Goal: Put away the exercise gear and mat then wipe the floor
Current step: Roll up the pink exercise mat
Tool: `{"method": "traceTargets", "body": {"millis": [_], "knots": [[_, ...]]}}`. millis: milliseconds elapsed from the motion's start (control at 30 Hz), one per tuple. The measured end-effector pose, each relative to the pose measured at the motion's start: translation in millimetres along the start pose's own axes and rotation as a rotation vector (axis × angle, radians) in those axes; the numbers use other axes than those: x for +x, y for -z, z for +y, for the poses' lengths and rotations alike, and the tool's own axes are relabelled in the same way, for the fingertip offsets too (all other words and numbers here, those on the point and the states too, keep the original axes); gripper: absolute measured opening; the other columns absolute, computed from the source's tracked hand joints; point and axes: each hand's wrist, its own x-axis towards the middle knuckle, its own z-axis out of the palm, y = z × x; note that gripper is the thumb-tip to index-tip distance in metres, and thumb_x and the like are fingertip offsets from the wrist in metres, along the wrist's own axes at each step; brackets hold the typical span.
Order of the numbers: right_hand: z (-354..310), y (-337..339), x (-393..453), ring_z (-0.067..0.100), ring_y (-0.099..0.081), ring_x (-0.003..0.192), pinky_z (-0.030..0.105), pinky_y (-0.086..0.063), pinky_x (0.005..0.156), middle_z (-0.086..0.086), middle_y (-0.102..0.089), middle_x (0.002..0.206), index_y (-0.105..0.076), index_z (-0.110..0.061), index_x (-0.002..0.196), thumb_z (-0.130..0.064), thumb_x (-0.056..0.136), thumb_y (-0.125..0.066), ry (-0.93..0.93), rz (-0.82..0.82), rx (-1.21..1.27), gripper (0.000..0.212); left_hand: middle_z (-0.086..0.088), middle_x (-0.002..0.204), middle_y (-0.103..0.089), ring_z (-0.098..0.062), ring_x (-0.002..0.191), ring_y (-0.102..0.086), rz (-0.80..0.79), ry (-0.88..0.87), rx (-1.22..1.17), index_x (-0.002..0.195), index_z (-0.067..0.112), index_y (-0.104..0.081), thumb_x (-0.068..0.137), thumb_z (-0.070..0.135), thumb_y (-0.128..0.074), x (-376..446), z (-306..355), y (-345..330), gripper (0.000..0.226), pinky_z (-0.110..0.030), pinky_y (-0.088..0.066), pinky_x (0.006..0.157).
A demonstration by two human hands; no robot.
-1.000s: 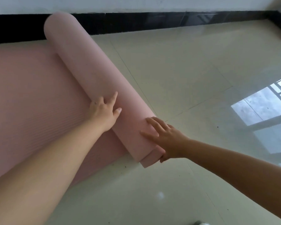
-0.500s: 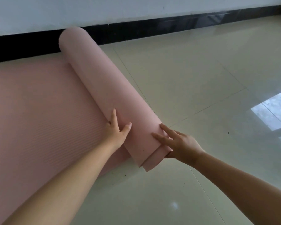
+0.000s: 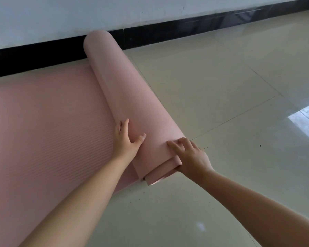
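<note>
A: Two hands are on the roll. The left hand (image 3: 127,139) lies flat on the side of the roll that faces the flat stretch, fingers straight and together, thumb spread wide across the curve. The right hand (image 3: 189,154) has its fingers bent over the near end of the roll, thumb tucked under the layered edge.

B: Position of the mat (image 3: 43,131)?

A: Partly rolled. The roll (image 3: 132,97) runs from the black skirting (image 3: 34,56) down to the hands; the unrolled part lies flat on the tiled floor (image 3: 221,104), to the left.

B: Change since a second ago?

A: The left hand has slid from the top of the roll down onto its side, and the right hand's fingers have gone from flat to bent. The roll itself sits much where it did; most of the shift looks like camera motion.

B: Consequence?

A: Judged a re-grip between pushes. Most of the mat remains to roll, and dark specks (image 3: 144,192) near the roll show the wiping is not yet done.
</note>
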Motion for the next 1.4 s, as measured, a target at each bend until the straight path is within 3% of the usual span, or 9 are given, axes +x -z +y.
{"method": "traceTargets", "body": {"millis": [167,300,467,700,833,933,1033,1167,1400], "knots": [[2,12,-2,0.038,-0.064,0.089,0.036,-0.052,0.058,0.016,-0.054,0.121,-0.026,-0.035,0.119,-0.019,0.063,-0.08,0.061,-0.095,0.199,0.079,0.002,0.155,-0.027,-0.013,0.14,-0.032,-0.089,0.188,-0.47,0.151,0.034,-0.011,0.092,0.023,-0.059,-6,-12,-5,0.077,-0.034,-0.026,0.118],[-5,24,-1,0.032,-0.068,0.066,0.029,-0.049,0.037,0.013,-0.061,0.104,-0.044,-0.025,0.116,-0.02,0.047,-0.082,0.116,0.027,0.231,0.079,-0.002,0.151,-0.034,-0.019,0.136,-0.04,-0.04,0.203,-0.73,0.151,0.03,-0.01,0.094,0.008,-0.052,-6,-10,-1,0.074,-0.042,-0.032,0.115],[-23,10,-10,0.027,-0.066,0.071,0.023,-0.049,0.036,0.002,-0.04,0.104,-0.046,-0.031,0.112,-0.027,0.035,-0.09,0.201,0.047,0.18,0.089,-0.001,0.154,-0.032,-0.023,0.138,-0.038,-0.141,0.325,-0.805,0.15,0.036,-0.004,0.098,0.006,-0.043,-14,-33,7,0.072,-0.042,-0.032,0.111],[-78,-1,-9,0.024,-0.041,0.083,0.03,-0.054,0.063,0.001,-0.039,0.104,-0.044,-0.023,0.115,-0.05,0.038,-0.084,0.282,0.143,0.19,0.09,-0.017,0.145,-0.04,-0.023,0.118,-0.048,0.041,0.397,-0.308,0.149,0.017,-0.025,0.093,-0.001,-0.052,-22,-57,56,0.065,-0.032,-0.04,0.092],[-111,10,-11,0.027,-0.045,0.091,0.034,-0.053,0.077,0.011,-0.043,0.119,-0.047,-0.013,0.122,-0.058,0.033,-0.085,0.338,-0.083,0.199,0.106,-0.018,0.138,-0.049,-0.031,0.124,-0.05,0.194,0.4,-0.147,0.143,0.01,-0.037,0.094,-0.001,-0.048,-33,-67,88,0.052,-0.043,-0.042,0.105],[-110,38,-1,0.031,-0.039,0.123,0.039,-0.041,0.102,0.012,-0.028,0.146,-0.039,-0.013,0.139,-0.044,0.075,-0.072,0.369,-0.278,0.327,0.079,-0.018,0.139,-0.049,-0.03,0.126,-0.05,0.138,0.326,0.026,0.141,0.007,-0.041,0.094,0.001,-0.05,-41,-64,103,0.048,-0.04,-0.04,0.106],[-94,52,30,0.032,-0.044,0.124,0.039,-0.04,0.102,0.016,-0.046,0.136,-0.047,-0.004,0.134,-0.025,0.092,-0.053,0.03,-0.074,0.614,0.047,-0.018,0.136,-0.051,-0.028,0.126,-0.05,0.078,0.186,0.232,0.138,0.008,-0.046,0.094,0.004,-0.051,-45,-47,106,0.044,-0.033,-0.038,0.104],[-71,32,61,0.038,-0.048,0.119,0.043,-0.044,0.096,0.019,-0.049,0.129,-0.044,-0.005,0.13,-0.031,0.097,-0.035,-0.353,-0.459,0.584,0.043,-0.011,0.144,-0.046,-0.022,0.133,-0.043,-0.102,0.076,0.387,0.14,0.011,-0.044,0.098,0.012,-0.047,-50,-11,89,0.043,-0.022,-0.032,0.105],[-75,49,55,0.027,-0.047,0.12,0.033,-0.04,0.1,0.009,-0.05,0.13,-0.057,-0.019,0.128,-0.015,0.097,-0.034,-0.271,-0.495,0.842,0.039,-0.01,0.149,-0.038,-0.023,0.134,-0.041,-0.164,0.269,0.63,0.145,0.011,-0.032,0.1,0.029,-0.04,-56,25,99,0.049,-0.026,-0.033,0.105]]}}
